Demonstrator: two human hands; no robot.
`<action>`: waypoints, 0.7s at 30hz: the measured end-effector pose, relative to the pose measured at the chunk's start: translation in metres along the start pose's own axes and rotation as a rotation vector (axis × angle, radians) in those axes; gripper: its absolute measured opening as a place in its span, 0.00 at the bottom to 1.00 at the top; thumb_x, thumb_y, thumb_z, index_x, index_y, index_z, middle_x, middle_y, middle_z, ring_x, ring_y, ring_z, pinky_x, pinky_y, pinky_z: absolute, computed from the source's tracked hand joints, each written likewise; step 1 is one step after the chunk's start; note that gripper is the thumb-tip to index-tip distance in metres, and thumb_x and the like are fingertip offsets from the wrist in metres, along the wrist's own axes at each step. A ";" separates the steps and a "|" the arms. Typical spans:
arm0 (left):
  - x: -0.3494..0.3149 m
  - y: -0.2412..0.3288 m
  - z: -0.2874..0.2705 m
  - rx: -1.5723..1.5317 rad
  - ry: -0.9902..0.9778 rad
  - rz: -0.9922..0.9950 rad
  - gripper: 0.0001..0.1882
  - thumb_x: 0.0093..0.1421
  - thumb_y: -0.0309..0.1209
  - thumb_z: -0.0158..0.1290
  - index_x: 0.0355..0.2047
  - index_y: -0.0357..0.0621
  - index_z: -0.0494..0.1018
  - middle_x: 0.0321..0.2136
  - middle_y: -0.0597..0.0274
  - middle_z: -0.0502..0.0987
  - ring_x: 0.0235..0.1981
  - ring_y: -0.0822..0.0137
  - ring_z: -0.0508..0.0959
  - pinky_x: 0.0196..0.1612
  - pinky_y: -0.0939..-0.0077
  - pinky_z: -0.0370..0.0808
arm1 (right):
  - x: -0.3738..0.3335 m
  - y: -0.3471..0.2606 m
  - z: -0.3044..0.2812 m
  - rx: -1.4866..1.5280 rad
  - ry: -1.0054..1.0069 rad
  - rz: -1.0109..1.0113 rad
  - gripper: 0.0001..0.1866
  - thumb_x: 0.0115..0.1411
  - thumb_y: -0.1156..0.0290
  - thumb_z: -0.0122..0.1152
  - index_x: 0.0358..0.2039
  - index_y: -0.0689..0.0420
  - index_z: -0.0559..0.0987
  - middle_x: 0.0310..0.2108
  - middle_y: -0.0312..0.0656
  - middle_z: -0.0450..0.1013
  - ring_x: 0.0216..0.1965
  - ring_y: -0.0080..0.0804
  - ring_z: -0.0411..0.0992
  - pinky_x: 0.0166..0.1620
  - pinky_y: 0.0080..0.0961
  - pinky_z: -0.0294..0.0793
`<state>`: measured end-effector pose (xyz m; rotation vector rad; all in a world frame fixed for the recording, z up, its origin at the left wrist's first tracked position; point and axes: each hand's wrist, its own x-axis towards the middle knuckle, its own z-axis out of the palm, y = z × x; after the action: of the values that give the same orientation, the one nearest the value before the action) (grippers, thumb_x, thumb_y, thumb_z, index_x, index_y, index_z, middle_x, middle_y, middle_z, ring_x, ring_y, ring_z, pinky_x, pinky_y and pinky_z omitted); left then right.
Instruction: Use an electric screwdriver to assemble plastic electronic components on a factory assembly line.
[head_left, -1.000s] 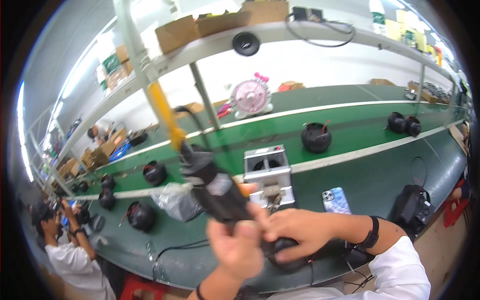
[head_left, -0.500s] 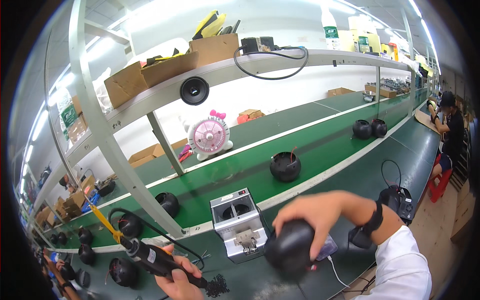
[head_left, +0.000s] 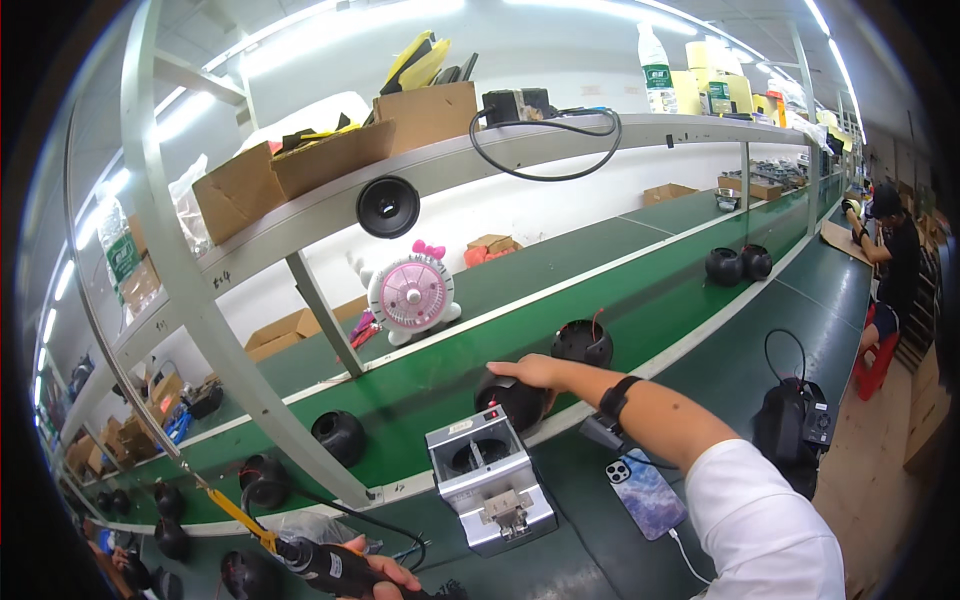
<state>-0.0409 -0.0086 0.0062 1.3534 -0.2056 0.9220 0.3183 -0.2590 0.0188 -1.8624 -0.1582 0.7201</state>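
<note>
My left hand (head_left: 385,574) is closed round a black electric screwdriver (head_left: 335,570) near the lower edge; a yellow cord ties the tool from above. With my right arm stretched forward, my right hand (head_left: 533,372) lies over the top of a black ball-shaped housing (head_left: 508,403) at the near edge of the green conveyor belt (head_left: 660,300). My thumb and some fingers are hidden behind it. A second such housing with a red wire (head_left: 583,343) stands just beyond. The silver screw feeder (head_left: 490,485) sits on the bench between my hands.
A phone (head_left: 648,497) on a white cable lies right of the feeder. Several housings (head_left: 339,437) stand along the belt. A pink and white fan (head_left: 412,296) and a loose speaker (head_left: 388,207) are behind. The shelf post (head_left: 240,350) rises at left; a co-worker (head_left: 890,250) sits far right.
My right hand has carried the black housing from the near bench forward and left onto the belt, uncovering the phone. My left hand and screwdriver sit lower in the picture.
</note>
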 end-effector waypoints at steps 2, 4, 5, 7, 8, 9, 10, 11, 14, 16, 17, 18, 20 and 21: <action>0.000 -0.009 -0.006 0.039 0.025 0.022 0.34 0.66 0.43 0.59 0.61 0.33 0.59 0.22 0.59 0.72 0.16 0.67 0.74 0.22 0.72 0.77 | 0.013 -0.012 -0.002 -0.682 0.386 -0.153 0.43 0.57 0.29 0.59 0.55 0.57 0.80 0.56 0.59 0.74 0.53 0.57 0.76 0.55 0.51 0.76; -0.003 -0.005 0.000 0.020 0.019 0.000 0.34 0.65 0.44 0.60 0.61 0.33 0.61 0.24 0.59 0.72 0.18 0.68 0.74 0.23 0.73 0.76 | 0.008 -0.018 -0.007 -0.804 0.523 -0.325 0.41 0.57 0.30 0.60 0.52 0.57 0.82 0.54 0.59 0.75 0.53 0.54 0.76 0.55 0.46 0.76; -0.005 0.003 0.006 0.002 0.009 -0.020 0.34 0.65 0.44 0.61 0.60 0.33 0.62 0.26 0.60 0.73 0.20 0.70 0.73 0.25 0.75 0.75 | 0.003 -0.026 -0.008 -0.916 0.661 -0.502 0.39 0.57 0.32 0.61 0.49 0.57 0.83 0.52 0.59 0.76 0.53 0.52 0.76 0.54 0.40 0.77; -0.006 0.017 0.020 -0.043 -0.018 -0.060 0.33 0.64 0.44 0.63 0.59 0.34 0.65 0.29 0.61 0.74 0.24 0.72 0.73 0.27 0.78 0.72 | -0.004 -0.025 -0.037 -0.907 0.758 -0.602 0.40 0.54 0.32 0.64 0.51 0.56 0.82 0.53 0.58 0.75 0.56 0.51 0.74 0.55 0.41 0.76; -0.006 0.020 0.023 -0.063 -0.028 -0.078 0.33 0.63 0.44 0.64 0.58 0.34 0.66 0.31 0.62 0.74 0.26 0.73 0.72 0.29 0.80 0.71 | -0.010 -0.022 -0.055 -0.890 0.851 -0.710 0.42 0.51 0.32 0.66 0.54 0.54 0.81 0.54 0.57 0.75 0.59 0.49 0.72 0.57 0.42 0.75; -0.005 0.020 0.024 -0.063 -0.018 -0.077 0.33 0.63 0.44 0.64 0.58 0.34 0.66 0.31 0.62 0.74 0.26 0.73 0.72 0.29 0.80 0.71 | -0.016 -0.018 -0.072 -1.017 0.897 -0.589 0.48 0.46 0.32 0.70 0.60 0.52 0.76 0.58 0.58 0.70 0.62 0.51 0.69 0.59 0.42 0.73; -0.005 0.020 0.024 -0.056 -0.019 -0.078 0.33 0.63 0.44 0.65 0.58 0.34 0.66 0.31 0.62 0.75 0.26 0.73 0.72 0.29 0.80 0.71 | -0.023 -0.011 -0.087 -1.142 0.940 -0.464 0.55 0.41 0.31 0.74 0.65 0.50 0.71 0.63 0.58 0.66 0.65 0.53 0.65 0.60 0.43 0.72; -0.005 0.019 0.024 -0.048 -0.018 -0.080 0.34 0.63 0.44 0.65 0.59 0.33 0.66 0.32 0.62 0.75 0.26 0.73 0.73 0.29 0.80 0.72 | -0.028 -0.001 -0.095 -1.116 0.879 -0.258 0.62 0.35 0.32 0.77 0.68 0.48 0.65 0.66 0.58 0.61 0.65 0.57 0.64 0.62 0.45 0.71; -0.001 0.019 0.031 -0.052 -0.008 -0.075 0.33 0.64 0.43 0.64 0.59 0.33 0.66 0.30 0.65 0.74 0.24 0.76 0.71 0.27 0.82 0.70 | -0.025 0.049 -0.125 -0.998 0.723 -0.032 0.72 0.28 0.36 0.82 0.72 0.47 0.57 0.70 0.60 0.55 0.66 0.63 0.62 0.64 0.47 0.69; -0.003 0.003 0.012 -0.004 0.000 -0.116 0.37 0.62 0.44 0.64 0.62 0.34 0.63 0.34 0.56 0.74 0.28 0.67 0.76 0.31 0.74 0.75 | -0.017 0.066 -0.122 -0.925 0.588 -0.026 0.74 0.25 0.38 0.84 0.73 0.47 0.56 0.71 0.61 0.53 0.65 0.66 0.62 0.65 0.48 0.68; 0.002 -0.001 0.013 0.038 0.024 0.017 0.30 0.66 0.39 0.59 0.61 0.33 0.63 0.24 0.61 0.72 0.19 0.72 0.73 0.23 0.76 0.74 | -0.016 0.065 -0.112 -0.880 0.649 -0.066 0.75 0.25 0.39 0.85 0.73 0.48 0.56 0.71 0.61 0.53 0.66 0.64 0.62 0.66 0.47 0.67; 0.006 0.005 0.018 0.045 0.001 -0.007 0.29 0.66 0.37 0.58 0.61 0.34 0.64 0.25 0.62 0.72 0.20 0.73 0.73 0.24 0.77 0.73 | -0.014 0.065 -0.106 -0.834 0.708 -0.107 0.75 0.24 0.40 0.85 0.73 0.49 0.56 0.71 0.62 0.53 0.66 0.63 0.62 0.67 0.46 0.66; 0.013 0.025 0.030 0.031 -0.042 -0.046 0.28 0.66 0.34 0.57 0.62 0.34 0.64 0.27 0.63 0.73 0.22 0.75 0.73 0.27 0.79 0.72 | -0.009 0.078 -0.129 -0.705 0.777 -0.346 0.71 0.22 0.43 0.87 0.66 0.65 0.64 0.61 0.60 0.69 0.62 0.56 0.69 0.65 0.41 0.69; 0.021 0.030 0.034 0.025 -0.059 -0.077 0.28 0.66 0.33 0.57 0.62 0.34 0.64 0.28 0.63 0.73 0.24 0.75 0.73 0.29 0.79 0.73 | -0.019 0.073 -0.128 -0.578 0.773 -0.399 0.67 0.24 0.48 0.89 0.63 0.68 0.67 0.58 0.57 0.72 0.59 0.51 0.72 0.63 0.39 0.71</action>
<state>-0.0347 -0.0312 0.0496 1.4036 -0.1863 0.8231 0.3570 -0.4002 -0.0078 -2.4202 -0.2393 -0.3853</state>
